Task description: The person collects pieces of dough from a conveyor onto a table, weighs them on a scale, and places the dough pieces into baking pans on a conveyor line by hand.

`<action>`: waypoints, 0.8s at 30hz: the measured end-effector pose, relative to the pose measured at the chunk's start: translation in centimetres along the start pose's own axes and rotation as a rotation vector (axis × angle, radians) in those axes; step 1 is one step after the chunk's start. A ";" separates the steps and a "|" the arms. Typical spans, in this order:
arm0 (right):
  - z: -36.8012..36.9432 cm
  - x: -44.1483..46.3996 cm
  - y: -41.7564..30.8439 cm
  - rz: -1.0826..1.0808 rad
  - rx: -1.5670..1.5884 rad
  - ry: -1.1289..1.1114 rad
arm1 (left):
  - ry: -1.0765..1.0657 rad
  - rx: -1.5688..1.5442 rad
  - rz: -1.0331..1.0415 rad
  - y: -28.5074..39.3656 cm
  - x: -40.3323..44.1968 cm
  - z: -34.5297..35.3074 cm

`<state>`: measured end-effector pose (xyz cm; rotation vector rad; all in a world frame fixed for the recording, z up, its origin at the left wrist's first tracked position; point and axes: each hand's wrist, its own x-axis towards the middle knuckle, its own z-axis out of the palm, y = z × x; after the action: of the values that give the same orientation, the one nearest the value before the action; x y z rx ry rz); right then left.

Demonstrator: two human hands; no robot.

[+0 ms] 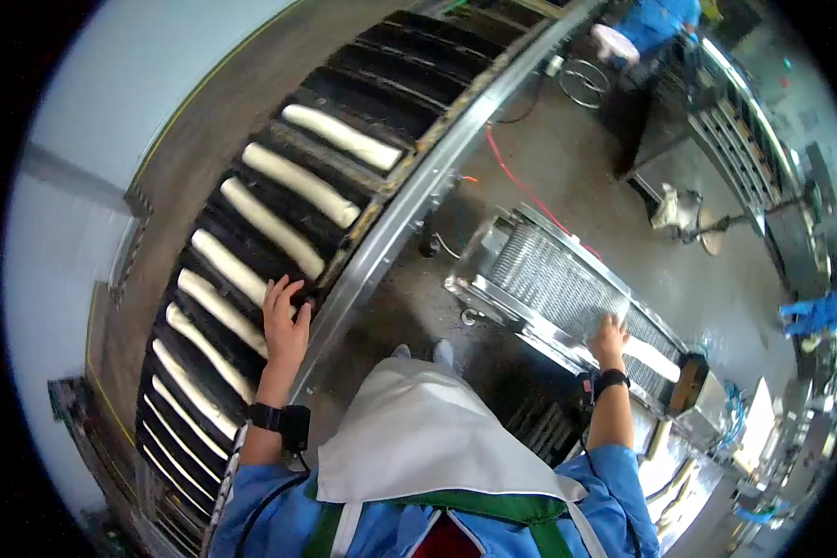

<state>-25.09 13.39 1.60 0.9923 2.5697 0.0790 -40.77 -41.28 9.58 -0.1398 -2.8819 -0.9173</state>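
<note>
Several long pale dough strips (270, 223) lie side by side in the dark slots of a tray conveyor (381, 84) on the left. My left hand (286, 321) is at the near ends of two strips, palm down with its fingers apart. On the right, my right hand (610, 340) is over a metal mesh belt (553, 279), its fingers bent and close together, beside the end of another pale dough strip (653, 358). Whether those fingers hold the strip is too small to tell.
The conveyor's metal rail (391, 223) runs diagonally past my left arm. A boxy metal unit (702, 395) stands at the mesh belt's far right end. A red hose (521, 186) crosses the floor. Co-workers in blue (656, 23) are at the upper right and far right.
</note>
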 end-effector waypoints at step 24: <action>-25.1 -13.5 -14.1 -0.599 1.916 0.004 | -0.064 -0.443 0.122 -1.1 5.5 -1.1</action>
<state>-34.25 -3.96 26.67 0.4041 2.1424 -2.7319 -46.21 -42.49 10.59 -0.3825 -2.6377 -1.5322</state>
